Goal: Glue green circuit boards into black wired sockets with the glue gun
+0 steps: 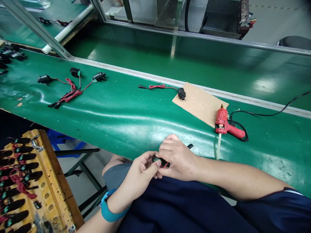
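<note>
Both hands meet at the near edge of the green bench, around a small black part (156, 159) with a green patch and a red wire. My left hand (147, 166), with a blue wristband below it, pinches the part between thumb and fingers. My right hand (177, 158) is closed on its other side, and its fingers hide much of the part. A black connector end (190, 146) sticks out beyond the right hand. Farther right lies a red hot glue gun (222, 120) with a glue stick at its rear.
One wired black part (181, 93) rests on a cardboard sheet (196, 103). To the left lie 3 more with bundled red wires (70, 92). A wooden rack (52, 181) at lower left holds several similar parts. A metal frame post (46, 30) stands at the back left.
</note>
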Demonstrator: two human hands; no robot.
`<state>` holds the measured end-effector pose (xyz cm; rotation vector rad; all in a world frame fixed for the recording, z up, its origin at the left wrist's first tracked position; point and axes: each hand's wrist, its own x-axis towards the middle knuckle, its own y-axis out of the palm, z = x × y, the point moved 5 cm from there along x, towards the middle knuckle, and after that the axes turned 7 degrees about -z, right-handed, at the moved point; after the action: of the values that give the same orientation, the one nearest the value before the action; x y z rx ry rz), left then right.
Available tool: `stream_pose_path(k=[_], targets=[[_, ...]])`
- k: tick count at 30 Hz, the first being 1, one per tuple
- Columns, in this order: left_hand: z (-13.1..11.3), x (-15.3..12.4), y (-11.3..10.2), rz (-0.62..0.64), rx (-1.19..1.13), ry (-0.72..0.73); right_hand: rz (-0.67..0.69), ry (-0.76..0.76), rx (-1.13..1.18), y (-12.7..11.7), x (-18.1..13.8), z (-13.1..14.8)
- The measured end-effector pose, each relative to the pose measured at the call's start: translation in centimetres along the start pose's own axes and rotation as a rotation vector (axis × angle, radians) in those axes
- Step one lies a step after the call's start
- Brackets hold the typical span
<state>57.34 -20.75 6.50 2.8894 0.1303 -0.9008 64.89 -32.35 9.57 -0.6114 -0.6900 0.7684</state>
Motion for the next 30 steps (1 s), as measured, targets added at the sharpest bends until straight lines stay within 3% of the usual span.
stream_pose_path(k=[9,16,19,24,30], targets=[[1.6,0.3,-0.6,-0.057,0.073,0.053,0.229,0.173,0.303,-1.7,0.8,-0.2],[1.4,0.2,-0.4,-0.061,0.354,0.156,0.332,0.167,0.508,0.1,1.2,0.2],[1.9,0.1,-0.2,-0.023,0.317,0.082,0.267,0.244,0.514,-0.4,1.5,-0.6],[2.6,-0.1,-1.1,-0.030,0.194,-0.008,0.030,0.454,0.477,-3.4,1.9,-2.9],[2.9,-0.2,-1.9,0.030,0.074,0.000,-0.172,0.425,0.423,-5.2,2.0,-3.6]])
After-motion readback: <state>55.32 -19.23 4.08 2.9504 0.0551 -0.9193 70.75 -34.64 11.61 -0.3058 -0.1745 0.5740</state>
